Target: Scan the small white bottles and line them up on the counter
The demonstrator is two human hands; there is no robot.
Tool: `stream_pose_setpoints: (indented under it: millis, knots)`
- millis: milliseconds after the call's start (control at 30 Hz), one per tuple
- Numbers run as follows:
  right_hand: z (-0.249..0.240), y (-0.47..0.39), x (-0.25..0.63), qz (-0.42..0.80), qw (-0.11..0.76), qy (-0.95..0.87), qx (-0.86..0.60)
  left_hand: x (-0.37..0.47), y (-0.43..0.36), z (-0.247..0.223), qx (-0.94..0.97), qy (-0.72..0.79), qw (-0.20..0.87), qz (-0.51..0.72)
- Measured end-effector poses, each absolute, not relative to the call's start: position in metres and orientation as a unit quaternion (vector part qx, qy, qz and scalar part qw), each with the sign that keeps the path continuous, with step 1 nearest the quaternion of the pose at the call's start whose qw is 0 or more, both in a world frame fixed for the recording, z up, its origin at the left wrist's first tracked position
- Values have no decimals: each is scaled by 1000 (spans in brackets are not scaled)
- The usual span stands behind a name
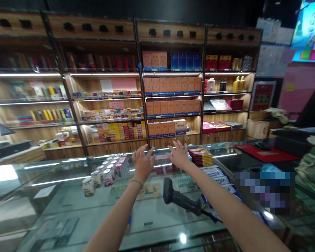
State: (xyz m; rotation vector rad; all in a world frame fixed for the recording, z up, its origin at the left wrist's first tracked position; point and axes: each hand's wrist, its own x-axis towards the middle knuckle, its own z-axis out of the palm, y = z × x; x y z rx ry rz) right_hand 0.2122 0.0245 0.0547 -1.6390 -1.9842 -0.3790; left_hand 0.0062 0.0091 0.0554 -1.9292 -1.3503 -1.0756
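Note:
My left hand [143, 161] reaches over the glass counter [94, 217], fingers apart, with nothing in it. To its left stand several small jars [109, 171] with white lids, grouped in rows. My right hand [179, 155] is also stretched forward with spread fingers and holds nothing. Just right of it lies a stack of red and yellow packs [201, 156]. Blue and white packets [217, 176] are laid in a row, partly covered by my right forearm. A dark barcode scanner [181, 197] rests on the glass between my forearms, its cable running to the right.
Wooden shelves [173, 72] behind the counter hold orange boxes [170, 85], blue boxes [186, 61] and small packs. A red mat [267, 153] lies at the right, near a dark monitor [313, 105]. A green and white bag [311, 168] sits at the right edge.

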Motion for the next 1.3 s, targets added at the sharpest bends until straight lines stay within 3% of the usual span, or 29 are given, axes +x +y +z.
stream_pose_setpoints:
  millis: [400,1300]
  knots:
    - [49,46,273,-139,253,-706,-646,55,49,43,-740,-482,255,-394]
    - [45,92,248,-46,176,-746,-641,82,108,-13,-787,-542,96,-279]
